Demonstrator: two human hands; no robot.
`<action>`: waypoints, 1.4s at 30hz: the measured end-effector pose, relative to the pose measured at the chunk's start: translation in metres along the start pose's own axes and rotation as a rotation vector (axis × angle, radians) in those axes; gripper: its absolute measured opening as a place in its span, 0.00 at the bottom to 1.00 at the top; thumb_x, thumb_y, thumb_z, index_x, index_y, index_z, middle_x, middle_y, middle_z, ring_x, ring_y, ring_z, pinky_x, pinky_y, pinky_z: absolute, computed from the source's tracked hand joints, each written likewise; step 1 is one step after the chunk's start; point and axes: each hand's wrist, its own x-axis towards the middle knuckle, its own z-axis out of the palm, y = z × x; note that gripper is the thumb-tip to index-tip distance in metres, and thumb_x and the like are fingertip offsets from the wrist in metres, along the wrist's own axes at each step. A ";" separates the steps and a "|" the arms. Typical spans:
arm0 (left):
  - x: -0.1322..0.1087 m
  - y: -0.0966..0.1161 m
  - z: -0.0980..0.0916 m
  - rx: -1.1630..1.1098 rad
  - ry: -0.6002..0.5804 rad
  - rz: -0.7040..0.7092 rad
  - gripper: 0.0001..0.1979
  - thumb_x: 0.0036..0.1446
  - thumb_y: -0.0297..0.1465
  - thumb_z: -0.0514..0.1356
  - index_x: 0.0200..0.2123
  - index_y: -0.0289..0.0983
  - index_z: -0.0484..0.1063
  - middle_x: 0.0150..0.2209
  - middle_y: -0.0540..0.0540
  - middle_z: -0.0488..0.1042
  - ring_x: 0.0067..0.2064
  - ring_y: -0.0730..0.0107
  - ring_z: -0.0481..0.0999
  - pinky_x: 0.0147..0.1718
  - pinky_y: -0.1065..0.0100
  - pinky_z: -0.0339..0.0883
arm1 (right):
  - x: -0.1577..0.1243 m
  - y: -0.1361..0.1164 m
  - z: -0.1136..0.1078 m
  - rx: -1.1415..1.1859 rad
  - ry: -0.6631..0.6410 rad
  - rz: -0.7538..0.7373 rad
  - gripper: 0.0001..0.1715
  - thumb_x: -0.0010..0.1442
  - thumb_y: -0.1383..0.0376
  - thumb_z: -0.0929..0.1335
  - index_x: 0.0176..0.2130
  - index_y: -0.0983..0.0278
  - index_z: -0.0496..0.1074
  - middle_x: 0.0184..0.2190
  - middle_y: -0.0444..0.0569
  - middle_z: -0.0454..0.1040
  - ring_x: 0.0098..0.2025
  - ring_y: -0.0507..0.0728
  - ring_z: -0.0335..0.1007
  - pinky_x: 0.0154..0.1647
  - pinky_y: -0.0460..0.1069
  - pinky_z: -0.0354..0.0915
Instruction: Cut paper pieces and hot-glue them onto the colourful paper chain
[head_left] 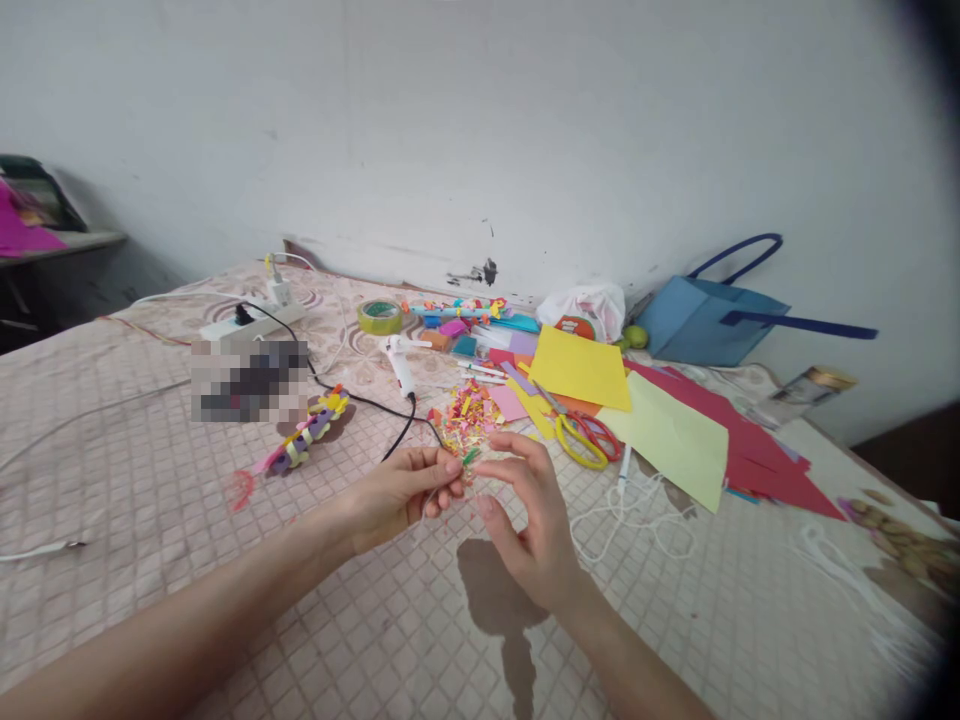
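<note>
My left hand [405, 490] is pinched shut, thumb and fingers pressed on a tiny green and red paper scrap [470, 457] at its fingertips. My right hand [529, 520] faces it, fingers curled loosely with the tips close to the same scrap; whether they touch it is unclear. Both hands hover over the patterned bedcloth [150, 500], just in front of a heap of small coloured paper bits [469, 410].
Yellow-handled scissors [581, 440] lie right of the heap beside yellow, green and red paper sheets [675, 430]. A glue gun [400, 365] with black cord, a tape roll [379, 316], a power strip [251, 320], a paper-decorated object [304, 440], a blue bag [705, 315] and white string [637, 510] surround.
</note>
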 end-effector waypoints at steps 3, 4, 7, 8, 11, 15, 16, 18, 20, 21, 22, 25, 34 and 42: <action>0.000 0.001 0.000 -0.011 0.013 -0.014 0.12 0.47 0.32 0.68 0.26 0.30 0.70 0.24 0.50 0.72 0.20 0.86 0.66 0.18 0.84 0.59 | 0.000 0.000 -0.001 0.022 0.003 -0.022 0.14 0.58 0.70 0.63 0.44 0.57 0.67 0.51 0.52 0.60 0.54 0.62 0.59 0.52 0.60 0.60; -0.001 0.001 0.000 -0.012 0.014 -0.015 0.12 0.47 0.32 0.68 0.26 0.30 0.70 0.24 0.50 0.72 0.20 0.86 0.66 0.17 0.84 0.59 | 0.000 0.000 -0.001 0.027 0.016 -0.022 0.14 0.58 0.70 0.63 0.44 0.58 0.67 0.50 0.52 0.61 0.54 0.62 0.59 0.52 0.60 0.60; -0.001 0.001 0.000 -0.012 0.003 -0.017 0.12 0.46 0.32 0.68 0.25 0.30 0.70 0.23 0.50 0.73 0.20 0.86 0.66 0.17 0.84 0.57 | 0.001 0.000 0.000 0.027 0.049 0.001 0.17 0.58 0.70 0.63 0.48 0.58 0.65 0.50 0.52 0.61 0.55 0.62 0.57 0.56 0.61 0.56; -0.001 0.001 0.000 -0.009 -0.001 -0.020 0.12 0.46 0.32 0.68 0.25 0.30 0.70 0.23 0.49 0.73 0.20 0.86 0.66 0.16 0.83 0.57 | 0.001 0.000 0.000 0.025 0.047 0.010 0.19 0.58 0.70 0.63 0.49 0.58 0.64 0.51 0.52 0.61 0.56 0.62 0.56 0.56 0.62 0.55; -0.001 0.001 0.001 -0.005 0.000 -0.037 0.12 0.47 0.32 0.68 0.26 0.30 0.70 0.23 0.50 0.73 0.20 0.86 0.66 0.17 0.83 0.57 | 0.001 -0.002 0.001 0.027 -0.017 -0.002 0.21 0.57 0.69 0.64 0.51 0.57 0.64 0.53 0.52 0.59 0.58 0.63 0.54 0.56 0.62 0.56; -0.002 0.001 0.002 -0.027 0.018 -0.055 0.12 0.46 0.32 0.69 0.26 0.30 0.71 0.22 0.50 0.73 0.20 0.86 0.67 0.17 0.83 0.58 | -0.001 -0.003 -0.001 0.062 -0.050 -0.035 0.21 0.56 0.69 0.64 0.50 0.57 0.65 0.54 0.51 0.58 0.58 0.63 0.54 0.54 0.61 0.58; -0.002 0.001 0.002 -0.032 0.018 -0.056 0.12 0.45 0.32 0.69 0.26 0.30 0.70 0.23 0.50 0.73 0.20 0.86 0.67 0.17 0.83 0.58 | -0.001 -0.003 -0.002 0.066 -0.026 -0.022 0.21 0.57 0.69 0.64 0.50 0.57 0.65 0.54 0.52 0.58 0.58 0.63 0.54 0.55 0.61 0.57; -0.001 0.001 0.002 -0.040 0.014 -0.059 0.12 0.46 0.31 0.69 0.25 0.30 0.71 0.23 0.49 0.73 0.19 0.86 0.67 0.16 0.84 0.57 | 0.000 -0.002 -0.002 0.052 0.011 0.006 0.21 0.57 0.69 0.63 0.51 0.58 0.64 0.54 0.52 0.58 0.58 0.62 0.54 0.57 0.61 0.55; -0.002 0.002 0.001 -0.054 0.006 -0.060 0.11 0.46 0.31 0.68 0.26 0.30 0.71 0.23 0.49 0.73 0.19 0.86 0.67 0.16 0.84 0.58 | 0.001 0.000 -0.003 0.012 0.011 0.018 0.18 0.58 0.69 0.63 0.49 0.58 0.65 0.53 0.53 0.59 0.58 0.62 0.55 0.57 0.62 0.54; -0.002 0.002 0.001 -0.059 0.002 -0.062 0.11 0.46 0.31 0.68 0.26 0.30 0.71 0.23 0.49 0.73 0.19 0.86 0.67 0.16 0.85 0.58 | 0.002 0.001 -0.003 -0.009 0.010 0.020 0.15 0.58 0.69 0.63 0.46 0.59 0.66 0.52 0.53 0.60 0.57 0.62 0.55 0.57 0.62 0.54; -0.002 0.002 0.001 -0.063 0.000 -0.062 0.11 0.46 0.31 0.68 0.26 0.30 0.71 0.23 0.49 0.73 0.19 0.86 0.67 0.16 0.85 0.58 | 0.002 0.002 -0.003 -0.025 0.022 0.023 0.12 0.59 0.69 0.63 0.44 0.59 0.67 0.52 0.52 0.61 0.57 0.62 0.56 0.57 0.62 0.55; -0.003 0.003 0.002 -0.073 0.002 -0.070 0.11 0.47 0.30 0.68 0.25 0.30 0.71 0.23 0.49 0.72 0.19 0.87 0.67 0.16 0.85 0.59 | 0.003 0.002 -0.003 -0.032 0.092 0.024 0.09 0.59 0.69 0.63 0.41 0.60 0.67 0.50 0.52 0.62 0.55 0.61 0.58 0.56 0.61 0.56; -0.002 0.004 0.001 -0.146 0.016 -0.140 0.09 0.47 0.29 0.67 0.25 0.29 0.71 0.22 0.50 0.73 0.18 0.86 0.68 0.15 0.87 0.61 | 0.000 -0.001 -0.004 0.004 0.038 -0.029 0.11 0.57 0.71 0.63 0.41 0.60 0.68 0.52 0.51 0.61 0.56 0.61 0.57 0.54 0.58 0.58; -0.004 0.006 0.004 -0.180 0.035 -0.207 0.08 0.54 0.26 0.63 0.25 0.28 0.71 0.21 0.49 0.72 0.17 0.86 0.67 0.13 0.87 0.60 | 0.001 -0.003 -0.003 0.008 0.002 -0.024 0.15 0.57 0.70 0.64 0.46 0.60 0.67 0.54 0.52 0.59 0.57 0.61 0.55 0.54 0.58 0.58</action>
